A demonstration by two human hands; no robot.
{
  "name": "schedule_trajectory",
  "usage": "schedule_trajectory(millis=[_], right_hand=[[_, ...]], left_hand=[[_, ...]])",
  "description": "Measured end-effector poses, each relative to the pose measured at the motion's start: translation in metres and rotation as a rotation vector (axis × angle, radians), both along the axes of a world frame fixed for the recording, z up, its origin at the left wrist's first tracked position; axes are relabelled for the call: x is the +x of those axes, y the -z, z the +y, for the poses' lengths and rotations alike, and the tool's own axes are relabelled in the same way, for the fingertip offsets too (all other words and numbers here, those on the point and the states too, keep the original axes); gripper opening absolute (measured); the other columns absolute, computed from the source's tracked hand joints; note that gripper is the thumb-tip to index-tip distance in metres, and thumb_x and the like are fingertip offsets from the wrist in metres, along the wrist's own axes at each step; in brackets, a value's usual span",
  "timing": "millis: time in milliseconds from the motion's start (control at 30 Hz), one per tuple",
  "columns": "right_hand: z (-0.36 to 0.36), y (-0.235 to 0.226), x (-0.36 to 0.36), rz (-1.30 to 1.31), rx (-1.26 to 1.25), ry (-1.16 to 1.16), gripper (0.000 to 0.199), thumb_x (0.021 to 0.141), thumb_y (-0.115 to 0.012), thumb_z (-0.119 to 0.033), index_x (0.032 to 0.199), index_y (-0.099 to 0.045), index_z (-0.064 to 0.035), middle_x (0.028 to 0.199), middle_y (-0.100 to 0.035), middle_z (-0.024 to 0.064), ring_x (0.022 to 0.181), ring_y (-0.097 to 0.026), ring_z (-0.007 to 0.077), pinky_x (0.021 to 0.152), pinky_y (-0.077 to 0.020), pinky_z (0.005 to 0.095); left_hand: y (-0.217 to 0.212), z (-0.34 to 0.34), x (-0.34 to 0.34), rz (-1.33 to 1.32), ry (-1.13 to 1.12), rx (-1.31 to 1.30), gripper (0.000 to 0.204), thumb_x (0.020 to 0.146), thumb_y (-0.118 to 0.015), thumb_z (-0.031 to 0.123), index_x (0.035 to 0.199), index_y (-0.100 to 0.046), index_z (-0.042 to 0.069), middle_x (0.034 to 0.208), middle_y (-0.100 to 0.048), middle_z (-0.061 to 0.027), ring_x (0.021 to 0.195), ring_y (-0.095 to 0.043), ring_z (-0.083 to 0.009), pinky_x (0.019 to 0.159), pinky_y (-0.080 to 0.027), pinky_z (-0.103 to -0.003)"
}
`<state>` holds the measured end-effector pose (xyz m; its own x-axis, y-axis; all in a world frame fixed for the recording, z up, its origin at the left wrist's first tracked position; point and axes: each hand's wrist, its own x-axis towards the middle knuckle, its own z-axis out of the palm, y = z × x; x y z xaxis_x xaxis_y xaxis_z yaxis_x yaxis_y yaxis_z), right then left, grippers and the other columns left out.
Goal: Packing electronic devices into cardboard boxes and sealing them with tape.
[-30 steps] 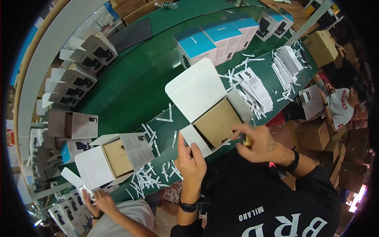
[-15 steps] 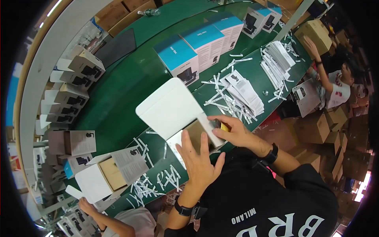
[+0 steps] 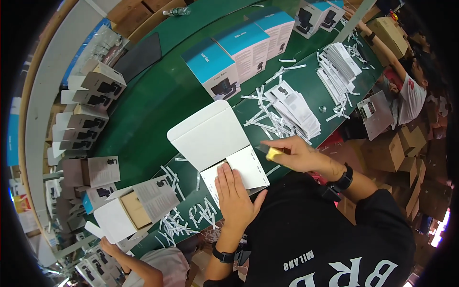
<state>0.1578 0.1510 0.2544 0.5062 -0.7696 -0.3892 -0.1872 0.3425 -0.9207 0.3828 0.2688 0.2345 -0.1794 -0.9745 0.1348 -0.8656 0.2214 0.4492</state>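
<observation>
In front of me lies a white carton (image 3: 247, 167) on the green table, its wide lid flap (image 3: 208, 131) thrown back away from me. The right side flap is folded in over the opening. My left hand (image 3: 233, 191) presses on the left part of the carton top, fingers straight and close together, thumb out, holding nothing. Off the carton's right edge, my right hand (image 3: 301, 154) grips a small yellow tool (image 3: 274, 153) with a thin dark tip. Its exact kind is unclear. The carton's contents are hidden.
Blue-topped boxes (image 3: 241, 36) stand beyond the carton. Stacked leaflets (image 3: 296, 112) and paper strips (image 3: 205, 215) lie on the table. An open box (image 3: 136, 210) is at the left, by a co-worker's hand (image 3: 110, 246). Another person (image 3: 411, 95) works at far right.
The carton's right flap has gone from upright to folded in. My right hand has drawn off to the right with the yellow tool. My left hand has come down flat on the carton.
</observation>
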Motion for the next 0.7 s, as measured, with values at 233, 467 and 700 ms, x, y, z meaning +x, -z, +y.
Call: schedule_trajectory(millis=[233,467,700], right_hand=[[-0.011,-0.018,-0.004,0.343,-0.51,-0.349,0.04,0.097,-0.062,-0.009,0.137,-0.063,-0.0008,0.095,-0.073,0.0156,0.079,-0.072,0.0214,0.073,-0.0556,0.0339],[-0.006,-0.004,-0.006,0.351,-0.726,-0.315,0.039,0.096,-0.063,-0.007,0.135,-0.065,-0.0005,0.095,-0.074,0.0182,0.073,-0.072,0.0248,0.067,-0.0555,0.0343],[-0.004,-0.015,-0.004,0.306,-0.456,-0.27,0.039,0.095,-0.064,-0.01,0.133,-0.067,-0.0021,0.092,-0.072,0.022,0.074,-0.071,0.0337,0.068,-0.0547,0.0389]], left_hand=[[0.0,-0.002,-0.001,-0.087,-0.017,-0.024,0.089,0.087,-0.076,0.048,0.148,-0.043,-0.008,0.157,-0.033,-0.0385,0.148,-0.031,-0.0546,0.119,-0.026,-0.062],[0.005,-0.003,0.003,-0.075,-0.01,-0.041,0.094,0.083,-0.079,0.048,0.151,-0.042,-0.006,0.159,-0.032,-0.0376,0.148,-0.032,-0.0535,0.118,-0.027,-0.062],[0.005,-0.007,0.004,-0.081,-0.003,-0.06,0.094,0.083,-0.079,0.049,0.151,-0.043,-0.006,0.158,-0.034,-0.0374,0.147,-0.034,-0.0529,0.118,-0.029,-0.061]])
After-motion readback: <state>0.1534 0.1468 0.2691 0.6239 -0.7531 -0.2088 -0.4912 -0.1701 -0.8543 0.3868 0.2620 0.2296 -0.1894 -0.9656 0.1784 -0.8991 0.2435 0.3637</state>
